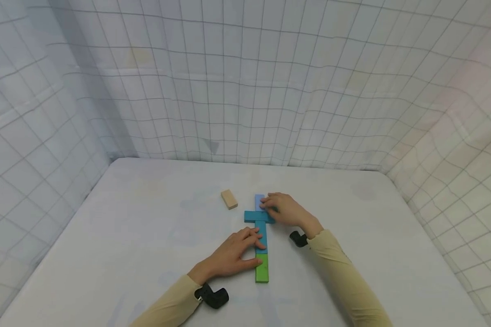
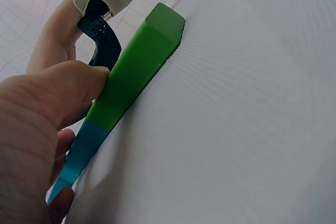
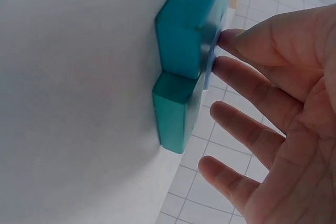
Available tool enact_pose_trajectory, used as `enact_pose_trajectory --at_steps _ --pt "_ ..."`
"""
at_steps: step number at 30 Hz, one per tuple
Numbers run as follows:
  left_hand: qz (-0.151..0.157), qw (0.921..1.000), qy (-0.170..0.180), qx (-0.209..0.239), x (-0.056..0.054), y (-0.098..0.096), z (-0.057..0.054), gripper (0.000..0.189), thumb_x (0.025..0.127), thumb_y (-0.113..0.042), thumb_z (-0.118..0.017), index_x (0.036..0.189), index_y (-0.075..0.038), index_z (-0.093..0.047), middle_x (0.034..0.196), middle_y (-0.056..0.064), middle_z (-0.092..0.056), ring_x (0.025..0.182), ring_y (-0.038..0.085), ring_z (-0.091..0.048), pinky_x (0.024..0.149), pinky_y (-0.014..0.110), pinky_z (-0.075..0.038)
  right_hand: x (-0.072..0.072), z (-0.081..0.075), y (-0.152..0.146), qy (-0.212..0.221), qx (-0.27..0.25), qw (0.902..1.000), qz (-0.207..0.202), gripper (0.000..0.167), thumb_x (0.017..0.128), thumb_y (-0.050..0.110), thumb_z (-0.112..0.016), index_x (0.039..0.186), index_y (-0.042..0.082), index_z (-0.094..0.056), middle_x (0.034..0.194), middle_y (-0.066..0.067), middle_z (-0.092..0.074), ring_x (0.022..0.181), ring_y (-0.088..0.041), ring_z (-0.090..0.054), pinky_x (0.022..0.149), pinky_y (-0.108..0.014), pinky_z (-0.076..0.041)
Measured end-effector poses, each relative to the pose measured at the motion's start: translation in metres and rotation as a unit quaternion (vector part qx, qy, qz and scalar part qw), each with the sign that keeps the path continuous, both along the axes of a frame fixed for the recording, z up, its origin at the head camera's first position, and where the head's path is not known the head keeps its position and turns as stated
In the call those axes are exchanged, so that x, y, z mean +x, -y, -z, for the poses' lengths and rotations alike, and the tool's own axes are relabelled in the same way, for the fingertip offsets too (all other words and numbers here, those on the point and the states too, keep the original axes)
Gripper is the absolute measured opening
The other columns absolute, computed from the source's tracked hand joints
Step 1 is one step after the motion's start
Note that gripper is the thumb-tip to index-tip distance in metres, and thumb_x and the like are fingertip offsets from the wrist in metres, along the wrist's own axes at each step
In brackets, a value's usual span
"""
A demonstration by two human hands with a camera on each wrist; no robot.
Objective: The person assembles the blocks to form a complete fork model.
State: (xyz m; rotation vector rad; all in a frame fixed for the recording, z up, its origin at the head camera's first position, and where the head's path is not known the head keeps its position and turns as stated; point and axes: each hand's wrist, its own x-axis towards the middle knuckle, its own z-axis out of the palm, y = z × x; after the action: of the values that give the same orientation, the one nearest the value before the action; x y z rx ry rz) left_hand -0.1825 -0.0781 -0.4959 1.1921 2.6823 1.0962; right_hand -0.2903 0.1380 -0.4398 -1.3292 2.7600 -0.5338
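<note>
Flat blocks lie on the white table as a cross. My left hand (image 1: 234, 255) reaches from the left, its thumb resting on the green block (image 1: 262, 274) at the near end. Its fingertips touch the blue block (image 1: 262, 227) beyond that. A teal crossbar (image 1: 251, 216) lies across the far end of this column, and a periwinkle block (image 1: 259, 200) extends past it. At the periwinkle block my right hand (image 1: 288, 210) has its thumb and index fingertip. The other fingers of the right hand (image 3: 283, 108) are spread apart in the right wrist view, beside a teal-green block end (image 3: 170, 114).
A plain wooden block (image 1: 229, 199) lies apart, at the far left of the cross. White cloth with a grid pattern (image 1: 245, 91) hangs behind the table (image 1: 167, 227) and on both sides. A black wrist mount (image 1: 212, 297) sticks out at my left wrist.
</note>
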Motion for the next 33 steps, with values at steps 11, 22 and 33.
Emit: enact_pose_trajectory --at_steps 11,22,33 --pt "0.000 1.0000 0.009 -0.002 0.000 -0.001 -0.003 0.027 0.092 -0.042 -0.060 0.114 -0.025 -0.061 0.137 -0.001 -0.043 0.133 0.014 -0.032 0.101 0.044 -0.031 -0.003 -0.010 0.005 0.021 0.025 0.9994 0.015 0.024 0.093 0.005 -0.057 0.113 0.000 -0.069 0.122 -0.011 -0.062 0.124 -0.032 -0.046 0.103 -0.044 -0.033" --pt "0.001 0.9998 0.017 -0.007 0.000 0.002 -0.004 0.030 0.093 -0.044 -0.058 0.116 -0.026 -0.061 0.138 -0.002 -0.042 0.134 0.014 -0.030 0.103 0.045 -0.030 -0.008 -0.013 0.014 0.022 0.016 0.9994 0.020 0.021 0.091 0.005 -0.060 0.108 0.004 -0.071 0.112 -0.008 -0.065 0.112 -0.025 -0.054 0.095 -0.040 -0.042" --pt "0.004 0.9998 0.019 -0.001 0.001 0.001 -0.003 0.029 0.093 -0.043 -0.059 0.116 -0.025 -0.061 0.138 -0.002 -0.042 0.133 0.014 -0.031 0.103 0.045 -0.030 -0.008 -0.013 0.016 0.046 0.001 0.9987 0.024 0.023 0.094 0.009 -0.058 0.114 0.005 -0.068 0.119 -0.010 -0.061 0.116 -0.025 -0.052 0.097 -0.040 -0.040"
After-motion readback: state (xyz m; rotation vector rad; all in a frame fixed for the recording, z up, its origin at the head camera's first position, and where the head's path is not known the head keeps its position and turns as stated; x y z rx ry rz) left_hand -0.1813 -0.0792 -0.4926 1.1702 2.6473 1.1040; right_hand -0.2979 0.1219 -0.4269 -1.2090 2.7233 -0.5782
